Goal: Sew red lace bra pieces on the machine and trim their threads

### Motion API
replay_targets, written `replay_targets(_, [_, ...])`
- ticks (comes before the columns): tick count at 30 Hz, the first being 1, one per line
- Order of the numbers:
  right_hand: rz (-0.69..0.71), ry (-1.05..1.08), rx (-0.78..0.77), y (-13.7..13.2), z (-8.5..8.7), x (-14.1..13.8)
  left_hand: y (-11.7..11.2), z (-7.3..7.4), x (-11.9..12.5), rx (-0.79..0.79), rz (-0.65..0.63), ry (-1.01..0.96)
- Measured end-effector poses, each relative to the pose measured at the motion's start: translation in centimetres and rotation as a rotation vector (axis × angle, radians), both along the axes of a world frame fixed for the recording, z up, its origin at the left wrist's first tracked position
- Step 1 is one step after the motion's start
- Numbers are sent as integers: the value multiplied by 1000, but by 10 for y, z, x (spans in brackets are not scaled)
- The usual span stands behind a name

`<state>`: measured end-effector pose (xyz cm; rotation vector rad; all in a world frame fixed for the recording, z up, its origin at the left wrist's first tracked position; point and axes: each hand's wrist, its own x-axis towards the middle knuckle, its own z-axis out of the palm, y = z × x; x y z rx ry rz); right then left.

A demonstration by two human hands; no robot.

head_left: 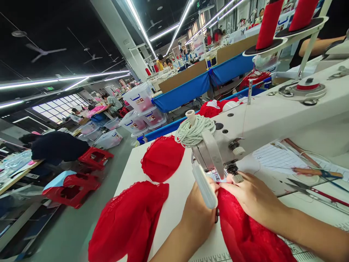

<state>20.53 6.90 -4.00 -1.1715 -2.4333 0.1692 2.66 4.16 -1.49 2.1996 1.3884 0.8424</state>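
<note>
Under the head of a white sewing machine, a length of red lace fabric runs from the needle area down toward me. My right hand is closed on its upper right edge, thumb and fingers close to the presser foot. My left hand is at the fabric's upper left edge, its fingers bent in against the cloth and partly hidden behind the machine's pale lever. The needle itself is hidden. Left of my hands lie a red lace-edged cup piece and a larger red piece.
Scissors and printed paper lie right of the machine. Pale green cord is coiled on its head. Red thread cones stand above. Beyond are plastic bins, red stools and people at other tables.
</note>
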Motion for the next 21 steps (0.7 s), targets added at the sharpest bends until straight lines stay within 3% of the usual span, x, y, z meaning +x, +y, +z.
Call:
replay_targets(3, [-1, 42, -15, 2, 0, 0, -10, -7, -5, 169, -159, 373])
replay_targets(8, [-17, 47, -56, 2, 1, 0, -16, -18, -10, 308, -193, 690])
replay_targets(17, [-76, 2, 74, 1, 1, 0, -11, -25, -14, 513, -168, 637])
replay_targets(21, [-92, 95, 133, 2, 0, -2, -11, -29, -15, 545, -140, 658])
